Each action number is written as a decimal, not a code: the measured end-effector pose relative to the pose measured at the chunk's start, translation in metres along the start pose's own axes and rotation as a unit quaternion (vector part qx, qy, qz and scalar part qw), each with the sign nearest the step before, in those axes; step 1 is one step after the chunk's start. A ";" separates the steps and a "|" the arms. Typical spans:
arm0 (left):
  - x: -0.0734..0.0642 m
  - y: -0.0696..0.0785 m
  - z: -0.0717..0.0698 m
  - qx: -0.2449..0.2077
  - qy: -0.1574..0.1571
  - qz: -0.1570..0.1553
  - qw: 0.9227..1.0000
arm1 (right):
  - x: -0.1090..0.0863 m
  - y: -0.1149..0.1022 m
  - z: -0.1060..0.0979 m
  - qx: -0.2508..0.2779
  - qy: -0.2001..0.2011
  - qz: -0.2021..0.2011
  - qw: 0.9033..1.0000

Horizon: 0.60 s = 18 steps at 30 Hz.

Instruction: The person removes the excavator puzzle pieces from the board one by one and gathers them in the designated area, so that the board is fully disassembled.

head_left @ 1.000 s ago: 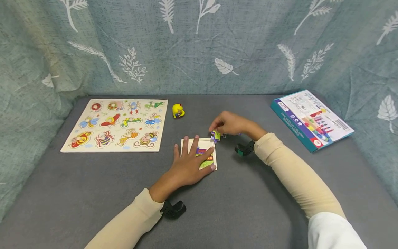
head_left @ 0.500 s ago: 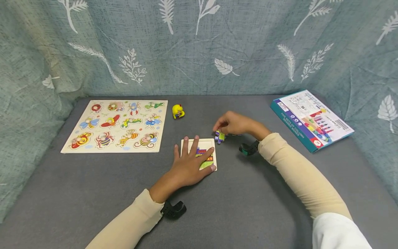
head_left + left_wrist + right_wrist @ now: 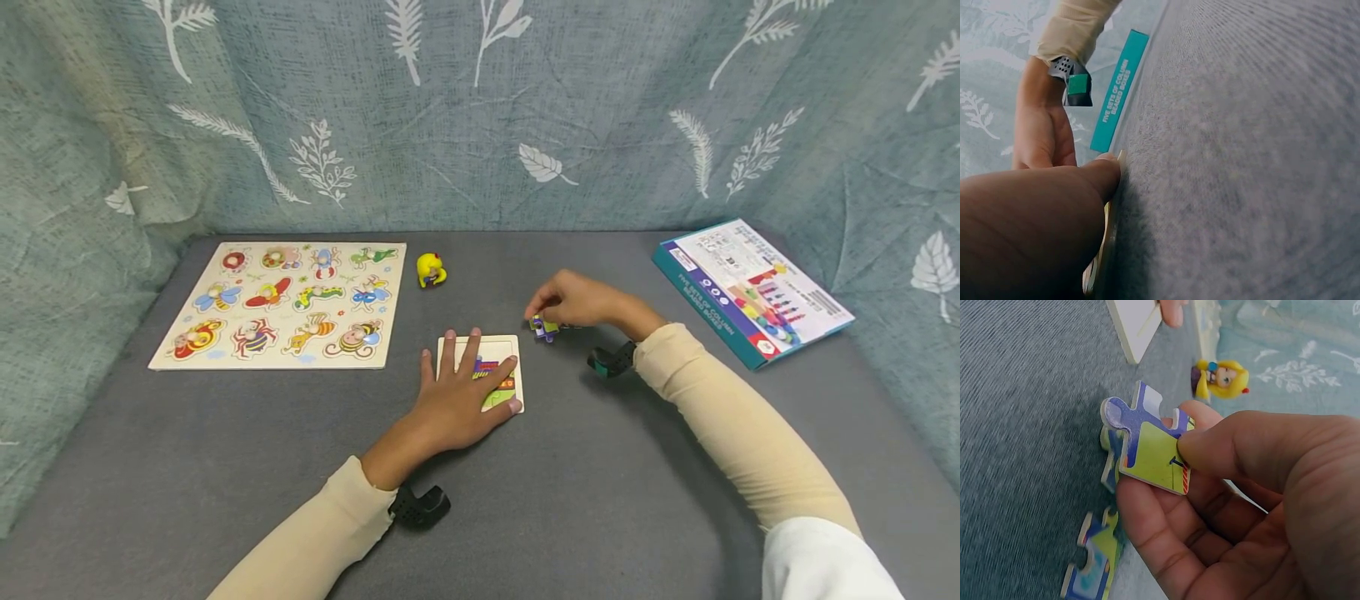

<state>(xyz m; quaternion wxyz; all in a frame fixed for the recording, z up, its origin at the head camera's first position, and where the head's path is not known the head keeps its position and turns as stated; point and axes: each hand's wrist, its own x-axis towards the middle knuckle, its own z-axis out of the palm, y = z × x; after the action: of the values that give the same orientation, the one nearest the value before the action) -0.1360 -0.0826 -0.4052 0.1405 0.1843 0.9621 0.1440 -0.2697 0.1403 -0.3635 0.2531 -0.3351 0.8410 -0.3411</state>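
Note:
My left hand [image 3: 450, 408] lies with fingers spread over a small wooden jigsaw board [image 3: 498, 342], pressing it against the grey table. Part of a colourful picture shows in the board between thumb and fingers; the rest is hidden by the hand. Just right of the board's far corner, my right hand [image 3: 577, 298] pinches a green and purple jigsaw piece [image 3: 1150, 447] between thumb and fingers. In the right wrist view the piece is tilted, with its picture side visible. Beneath it another piece [image 3: 1110, 469] partly shows, and a loose jigsaw piece [image 3: 1107, 550] lies nearby.
A large insect puzzle board [image 3: 288, 364] lies at the back left. Beside it stands a yellow-haired toy figure [image 3: 431, 271]. At the back right is a teal-edged box [image 3: 750, 287] of column beaded boxes. A leaf-patterned curtain [image 3: 465, 125] hangs behind the table.
From the board's far right corner, my right hand has moved a little to the right with the jigsaw piece, which has turned. The left hand has stayed put on the board.

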 end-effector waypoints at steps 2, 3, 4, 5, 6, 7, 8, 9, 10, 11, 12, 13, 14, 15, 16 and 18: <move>0.000 -0.001 0.001 0.000 0.000 0.000 1.000 | -0.002 0.002 -0.001 0.003 0.002 0.003 1.000; 0.000 -0.001 0.001 0.000 0.001 0.001 1.000 | -0.003 0.003 -0.002 0.004 0.002 0.005 1.000; 0.000 -0.001 0.001 0.001 -0.001 0.000 1.000 | -0.004 0.004 -0.003 0.005 0.004 0.007 1.000; 0.000 -0.001 0.001 0.001 0.002 0.002 1.000 | -0.005 0.005 -0.003 0.006 0.004 0.009 1.000; 0.000 -0.002 0.001 0.001 0.004 0.004 1.000 | -0.006 0.006 -0.004 0.006 0.006 0.011 1.000; 0.000 -0.002 0.001 0.001 0.004 0.004 1.000 | -0.006 0.008 -0.005 0.007 0.006 0.013 1.000; 0.000 -0.002 0.001 0.002 0.004 0.004 1.000 | -0.007 0.009 -0.006 0.007 0.008 0.015 1.000; 0.000 -0.002 0.001 0.001 0.004 0.004 1.000 | -0.008 0.010 -0.006 0.006 0.010 0.017 1.000; 0.000 -0.002 0.001 0.001 0.005 0.004 1.000 | -0.009 0.010 -0.007 0.005 0.012 0.020 1.000; 0.000 -0.002 0.001 0.000 0.006 0.004 1.000 | -0.010 0.011 -0.008 0.004 0.014 0.022 1.000; 0.000 -0.002 0.001 0.001 0.004 0.003 1.000 | -0.010 0.012 -0.009 0.003 0.017 0.025 1.000; 0.000 -0.002 0.001 0.001 0.003 0.002 1.000 | -0.011 0.013 -0.009 0.002 0.020 0.027 0.999; 0.000 -0.001 0.001 0.000 0.004 0.003 1.000 | -0.013 0.013 -0.010 0.001 0.023 0.031 0.999; -0.001 -0.001 0.001 0.000 0.006 0.004 1.000 | -0.014 0.013 -0.010 0.000 0.025 0.034 0.999; -0.001 -0.001 0.001 0.001 0.006 0.004 1.000 | -0.015 0.014 -0.011 0.000 0.027 0.038 0.999; -0.001 -0.001 0.001 0.003 0.006 0.004 1.000 | -0.018 0.016 -0.012 0.003 0.031 0.043 0.999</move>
<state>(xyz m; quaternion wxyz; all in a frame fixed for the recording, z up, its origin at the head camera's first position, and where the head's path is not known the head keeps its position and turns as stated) -0.1347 -0.0834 -0.4062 0.1332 0.1873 0.9627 0.1427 -0.2723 0.1667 -0.3642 0.2421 -0.2874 0.8609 -0.3429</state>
